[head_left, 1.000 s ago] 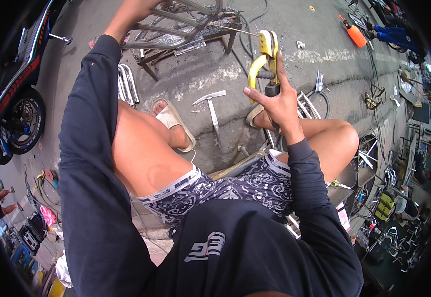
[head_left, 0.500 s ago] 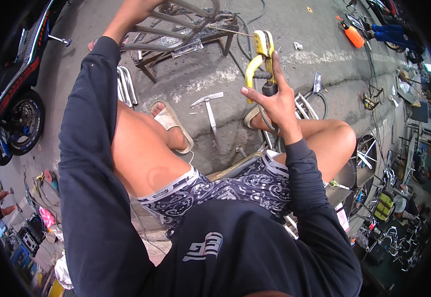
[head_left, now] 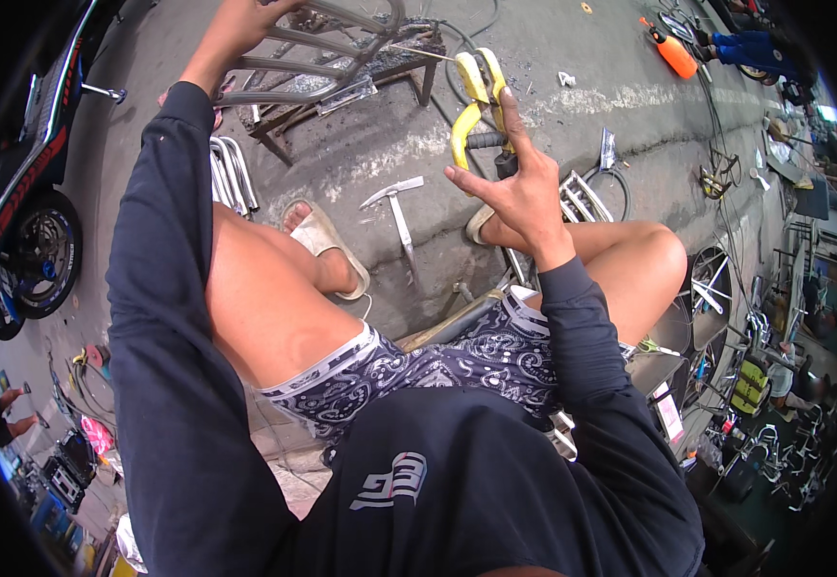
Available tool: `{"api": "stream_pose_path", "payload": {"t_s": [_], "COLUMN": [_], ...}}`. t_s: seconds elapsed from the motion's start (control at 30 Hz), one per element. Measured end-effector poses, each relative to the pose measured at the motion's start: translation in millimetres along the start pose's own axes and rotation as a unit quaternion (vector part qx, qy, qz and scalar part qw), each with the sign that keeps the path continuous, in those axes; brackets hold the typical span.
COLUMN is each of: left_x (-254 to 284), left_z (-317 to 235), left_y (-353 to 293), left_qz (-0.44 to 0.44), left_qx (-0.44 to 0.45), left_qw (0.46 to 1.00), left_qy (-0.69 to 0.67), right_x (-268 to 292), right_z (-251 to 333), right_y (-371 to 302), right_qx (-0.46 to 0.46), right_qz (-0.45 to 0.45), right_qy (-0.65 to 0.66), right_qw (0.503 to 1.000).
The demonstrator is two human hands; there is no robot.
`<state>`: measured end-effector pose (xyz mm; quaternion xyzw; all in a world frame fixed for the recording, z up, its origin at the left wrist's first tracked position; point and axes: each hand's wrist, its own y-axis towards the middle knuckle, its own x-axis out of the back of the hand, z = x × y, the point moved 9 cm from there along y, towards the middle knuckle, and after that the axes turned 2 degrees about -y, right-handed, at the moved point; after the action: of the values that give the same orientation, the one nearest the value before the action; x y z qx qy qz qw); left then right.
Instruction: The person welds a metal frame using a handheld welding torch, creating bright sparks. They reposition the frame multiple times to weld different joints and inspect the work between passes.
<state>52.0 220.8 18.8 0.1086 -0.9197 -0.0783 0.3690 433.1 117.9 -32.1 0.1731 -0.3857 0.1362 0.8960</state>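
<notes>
At the top left, my left hand (head_left: 240, 29) is closed on a grey tubular metal frame (head_left: 317, 62) with several parallel bars; the picture's upper edge cuts off part of both. The frame is over a low, rough metal stand (head_left: 394, 69). My right hand (head_left: 524, 188) grips a yellow welding electrode holder (head_left: 473, 77), thumb and forefinger stretched along its sides. From its jaws a thin welding rod (head_left: 426, 52) points left toward the frame. Whether the rod's tip touches the frame, I cannot tell. A chipping hammer (head_left: 398, 219) lies on the ground between my feet.
Bent metal tubes (head_left: 232, 178) lie beside my left leg, and a welded tube piece (head_left: 587, 200) is beyond my right knee. Cables (head_left: 716, 115) cross the ground on the right. An orange bottle (head_left: 673, 56) lies farther off. A motorcycle (head_left: 29, 231) stands at left.
My right hand has moved left with the electrode holder, bringing the rod farther over toward the frame. The whole view has shifted slightly. My left hand keeps its hold on the frame.
</notes>
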Motion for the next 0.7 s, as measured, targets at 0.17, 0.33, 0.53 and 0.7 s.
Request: {"api": "stream_pose_path", "payload": {"t_s": [0.17, 0.33, 0.53, 0.7], "left_x": [2, 1, 0, 4], "left_z": [-1, 14, 4, 0], "left_y": [1, 3, 5, 2], "left_qz": [-0.001, -0.009, -0.009, -0.020], "left_qx": [-0.011, 0.058, -0.013, 0.006], "left_qw": [1.000, 0.998, 0.999, 1.000], "left_qy": [0.020, 0.013, -0.034, 0.001], "right_x": [-13, -11, -11, -9], "right_z": [2, 7, 0, 5], "right_y": [-1, -8, -6, -7], "right_qx": [-0.006, 0.007, -0.017, 0.007], "right_qz": [0.006, 0.015, 0.013, -0.002], "right_qy": [-0.002, -0.016, -0.006, -0.008], "right_qw": [1.000, 1.000, 1.000, 1.000]}}
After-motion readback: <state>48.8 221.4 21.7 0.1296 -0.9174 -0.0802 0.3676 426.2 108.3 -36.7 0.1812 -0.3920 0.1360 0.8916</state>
